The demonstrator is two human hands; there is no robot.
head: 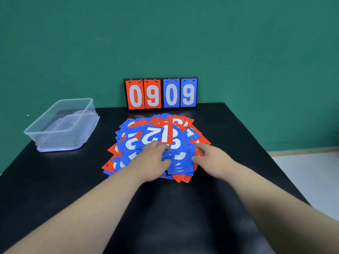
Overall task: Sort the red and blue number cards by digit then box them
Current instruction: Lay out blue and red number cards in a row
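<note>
While both arms reach out over the black table [231, 129], the hands meet at a big messy pile of cards [128, 143] in the middle of it. This pile is made of red and blue number cards with white digits, all mixed up and lying over each other. Near the top of the pile, a blue card with a 2 [150, 136] lies right beside a red card with a 1 [166, 134].

On the near side of the pile, the left hand [153, 160] rests on top of the cards. Its fingers are loose and lie on the cards, and its thumb points toward the right hand. It is not clenched and does not grasp a card.

Just to its right, the right hand [211, 158] is at the right edge of the pile. Its thumb touches the edge of a blue card [180, 163] that lies between the two hands. Its fingers are curled, but I cannot tell if it has grabbed the card.

Off to the left, well apart from the pile, a clear plastic box [55, 136] stands on its lid [58, 149].

At the back of the table, a score stand [161, 93] leans by the green wall [165, 33]. It shows a red 0 and 9, then a blue 0 and 9, hung on small rings.
</note>
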